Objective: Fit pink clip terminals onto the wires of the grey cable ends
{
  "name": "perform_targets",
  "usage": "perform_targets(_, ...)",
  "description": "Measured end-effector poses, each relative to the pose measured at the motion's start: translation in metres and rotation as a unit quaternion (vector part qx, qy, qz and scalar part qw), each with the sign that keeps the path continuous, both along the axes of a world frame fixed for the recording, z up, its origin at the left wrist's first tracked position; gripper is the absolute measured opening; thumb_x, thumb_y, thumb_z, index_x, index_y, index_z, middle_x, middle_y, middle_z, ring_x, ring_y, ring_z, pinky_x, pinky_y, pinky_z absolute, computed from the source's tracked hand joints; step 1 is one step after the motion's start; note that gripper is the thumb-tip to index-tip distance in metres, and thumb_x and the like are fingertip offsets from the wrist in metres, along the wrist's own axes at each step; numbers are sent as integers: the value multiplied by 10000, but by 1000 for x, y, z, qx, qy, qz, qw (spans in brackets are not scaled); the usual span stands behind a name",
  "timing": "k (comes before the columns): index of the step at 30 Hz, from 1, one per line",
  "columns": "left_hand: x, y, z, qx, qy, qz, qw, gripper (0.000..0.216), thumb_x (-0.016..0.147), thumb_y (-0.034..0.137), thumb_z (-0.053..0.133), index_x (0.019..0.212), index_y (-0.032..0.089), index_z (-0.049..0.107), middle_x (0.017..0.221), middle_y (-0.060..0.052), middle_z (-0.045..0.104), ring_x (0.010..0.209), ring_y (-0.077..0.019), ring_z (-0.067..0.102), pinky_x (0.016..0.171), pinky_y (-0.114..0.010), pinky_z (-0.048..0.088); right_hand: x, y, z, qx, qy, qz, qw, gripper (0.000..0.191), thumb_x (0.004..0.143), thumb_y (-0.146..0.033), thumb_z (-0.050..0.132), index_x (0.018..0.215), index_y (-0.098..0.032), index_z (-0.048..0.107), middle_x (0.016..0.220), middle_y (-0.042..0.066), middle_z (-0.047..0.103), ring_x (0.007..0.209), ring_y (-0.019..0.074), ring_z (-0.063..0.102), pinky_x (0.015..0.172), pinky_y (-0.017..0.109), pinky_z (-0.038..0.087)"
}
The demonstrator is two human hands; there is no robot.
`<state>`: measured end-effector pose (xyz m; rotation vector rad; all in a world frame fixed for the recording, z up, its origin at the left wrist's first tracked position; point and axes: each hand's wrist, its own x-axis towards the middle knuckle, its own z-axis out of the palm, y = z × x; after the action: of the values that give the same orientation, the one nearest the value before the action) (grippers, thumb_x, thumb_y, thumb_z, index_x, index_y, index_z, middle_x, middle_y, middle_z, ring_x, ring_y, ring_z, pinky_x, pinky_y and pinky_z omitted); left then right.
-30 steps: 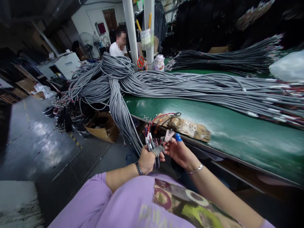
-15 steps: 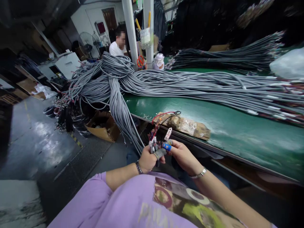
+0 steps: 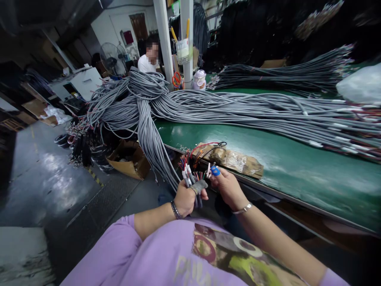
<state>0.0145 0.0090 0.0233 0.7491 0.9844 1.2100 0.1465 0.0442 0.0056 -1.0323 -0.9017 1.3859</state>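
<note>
My left hand [image 3: 185, 198] is closed round a small bunch of grey cable ends [image 3: 188, 176] whose stripped coloured wires stick up above the fist. A grey finger cot covers its thumb. My right hand [image 3: 226, 186], with a blue cot on the thumb, pinches a small pale connector [image 3: 209, 171] right beside those wire ends. Both hands hover just in front of the green table's near edge [image 3: 268, 186]. The held cables run up into a hanging bundle of grey cables [image 3: 151, 139].
A huge pile of grey cables [image 3: 238, 107] lies across the green table. A taped brown block [image 3: 232, 158] with a red wire sits near the edge. Cardboard box [image 3: 126, 159] on the floor. A seated person [image 3: 147, 59] is at the back beside white posts [image 3: 165, 39].
My right hand rose slightly and turned, bringing the pale connector closer to the wire ends. The left hand kept its grip and barely shifted.
</note>
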Motion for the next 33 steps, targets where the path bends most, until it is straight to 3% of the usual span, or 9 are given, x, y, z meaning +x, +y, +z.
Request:
perform_targets(3, 2, 1, -1, -2, 6, -12, 1000, 394, 588, 458, 799, 583, 120, 596, 463, 2, 566, 393, -92, 502, 442, -242, 469, -2, 2, -5, 5, -13, -23, 1000, 490, 720, -678, 611, 631, -196, 602, 540, -16, 521, 485, 107, 414, 468, 243, 359)
perform_targets(6, 3, 2, -5, -5, 11, -26, 1000, 393, 591, 457, 800, 608, 116, 606, 459, 2, 566, 385, -91, 501, 423, -229, 448, -4, 7, -9, -52, 99, 54, 992, 499, 711, -698, 604, 714, -201, 650, 581, -8, 560, 514, 125, 475, 494, 259, 421)
perform_targets(10, 4, 3, -9, -13, 6, -21, 1000, 404, 568, 456, 815, 612, 122, 592, 469, 5, 573, 390, -95, 510, 413, -223, 443, -7, 13, -11, -94, 204, 37, 974, 438, 652, -610, 732, 760, -190, 674, 618, -10, 614, 554, 123, 528, 526, 249, 461)
perform_targets(15, 5, 2, -9, -19, 17, -30, 999, 405, 583, 468, 801, 637, 119, 603, 460, 4, 573, 379, -99, 506, 425, -239, 465, -10, 11, -12, -110, 237, 26, 965, 419, 637, -587, 756, 744, -189, 680, 650, 8, 655, 587, 137, 565, 534, 246, 475)
perform_targets(20, 1, -2, -8, -21, 9, -26, 999, 412, 554, 464, 817, 631, 123, 598, 457, 9, 573, 371, -97, 503, 413, -232, 461, -3, 3, -14, -116, 266, 69, 954, 444, 670, -644, 692, 739, -207, 670, 673, 7, 662, 568, 125, 567, 538, 240, 495)
perform_targets(27, -6, -7, -7, -28, 14, -34, 999, 435, 530, 488, 823, 601, 111, 616, 462, 1, 576, 391, -97, 522, 456, -240, 479, 10, -8, -25, -138, 260, 62, 954, 368, 791, -580, 616, 778, -215, 659, 719, 19, 673, 584, 125, 595, 541, 229, 507)
perform_targets(33, -12, 0, -13, -99, 11, -93, 991, 528, 494, 539, 811, 743, 93, 678, 601, -69, 667, 545, -158, 634, 521, -246, 478, 18, -22, -30, -121, 159, 15, 980, 334, 741, -550, 681, 780, -219, 677, 719, 26, 657, 587, 137, 580, 529, 253, 504)
